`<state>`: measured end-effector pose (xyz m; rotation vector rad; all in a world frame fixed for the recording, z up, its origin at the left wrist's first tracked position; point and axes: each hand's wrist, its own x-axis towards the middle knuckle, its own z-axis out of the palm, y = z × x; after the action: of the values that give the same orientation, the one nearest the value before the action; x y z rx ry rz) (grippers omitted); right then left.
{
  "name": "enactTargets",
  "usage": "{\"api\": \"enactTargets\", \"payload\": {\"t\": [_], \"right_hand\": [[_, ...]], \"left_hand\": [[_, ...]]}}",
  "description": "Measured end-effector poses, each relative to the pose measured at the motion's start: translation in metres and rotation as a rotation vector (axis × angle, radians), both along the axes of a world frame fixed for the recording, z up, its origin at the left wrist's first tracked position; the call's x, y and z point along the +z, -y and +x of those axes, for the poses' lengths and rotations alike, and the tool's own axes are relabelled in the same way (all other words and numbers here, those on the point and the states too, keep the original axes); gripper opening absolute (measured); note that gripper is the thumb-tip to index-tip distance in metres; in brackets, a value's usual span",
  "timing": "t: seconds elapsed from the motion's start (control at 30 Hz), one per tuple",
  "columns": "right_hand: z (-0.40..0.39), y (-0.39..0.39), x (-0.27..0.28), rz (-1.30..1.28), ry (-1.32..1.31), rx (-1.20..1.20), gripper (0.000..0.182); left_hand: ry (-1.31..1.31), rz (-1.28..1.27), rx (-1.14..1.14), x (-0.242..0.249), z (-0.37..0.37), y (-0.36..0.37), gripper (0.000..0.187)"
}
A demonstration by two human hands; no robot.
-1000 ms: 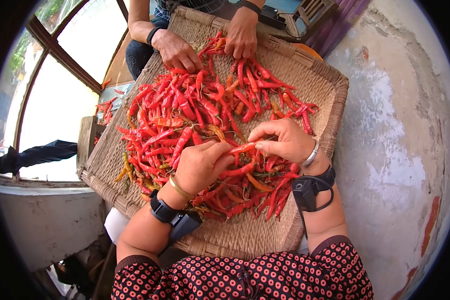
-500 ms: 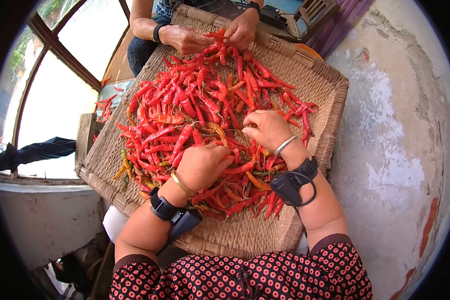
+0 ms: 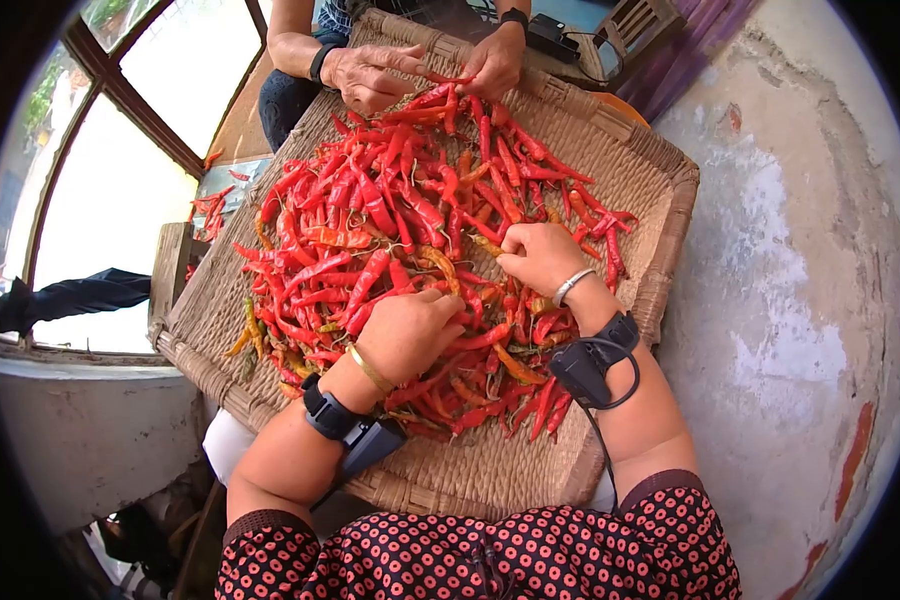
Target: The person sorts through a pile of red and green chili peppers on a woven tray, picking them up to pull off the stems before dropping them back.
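Note:
A large heap of red chili peppers (image 3: 370, 190), with some orange and greenish ones mixed in, lies on a woven tray (image 3: 470, 475). Low over the middle of the heap is my left hand (image 3: 410, 335), its fingers curled inward and touching the peppers; what they hold, if anything, is hidden. Further right, my right hand (image 3: 542, 258) has thumb and fingers pinched together at the end of a yellowish-orange chili pepper (image 3: 485, 244), which points away up and left.
Across the tray, another person's hands (image 3: 375, 78) handle a red chili at the far edge. More red chilies (image 3: 210, 212) lie beyond the tray's left side. A plastered wall (image 3: 770, 300) rises on the right, and a window frame (image 3: 120, 100) stands on the left.
My right hand has shifted slightly right, and a yellowish chili now shows at its fingertips. My left hand stays nearly still. The other person's hands have moved apart, with a red chili between them.

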<state>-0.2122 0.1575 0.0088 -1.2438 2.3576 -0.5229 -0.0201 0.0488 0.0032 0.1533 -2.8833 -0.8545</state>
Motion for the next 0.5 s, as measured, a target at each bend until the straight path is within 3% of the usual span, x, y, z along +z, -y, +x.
{"api": "enactTargets", "payload": {"t": [0.13,0.2,0.27,0.33,0.4,0.43,0.5], "right_hand": [[0.001,-0.008,0.017,-0.287,0.239,-0.057,0.019],[0.002,-0.013,0.032,-0.297,0.260,-0.016,0.015],[0.000,-0.020,0.045,-0.305,0.577,-0.015,0.010],[-0.002,-0.022,0.056,-0.285,0.647,-0.037,0.008],[-0.007,-0.021,0.051,-0.511,0.799,-0.206,0.016],[-0.006,-0.019,0.045,-0.767,1.022,-0.199,0.031],[-0.005,-0.013,0.043,-0.835,1.021,-0.171,0.037]], "left_hand": [[-0.005,0.033,-0.004,0.002,0.000,0.002,0.017],[0.006,0.020,-0.009,0.001,0.001,0.001,0.017],[0.010,0.002,-0.030,-0.002,0.001,0.002,0.017],[0.005,0.000,-0.040,-0.001,0.001,0.003,0.016],[0.006,0.003,-0.049,-0.002,0.001,0.002,0.016],[0.011,0.015,-0.038,-0.001,0.000,0.001,0.016],[0.019,0.026,-0.029,-0.001,0.000,0.000,0.016]]}}
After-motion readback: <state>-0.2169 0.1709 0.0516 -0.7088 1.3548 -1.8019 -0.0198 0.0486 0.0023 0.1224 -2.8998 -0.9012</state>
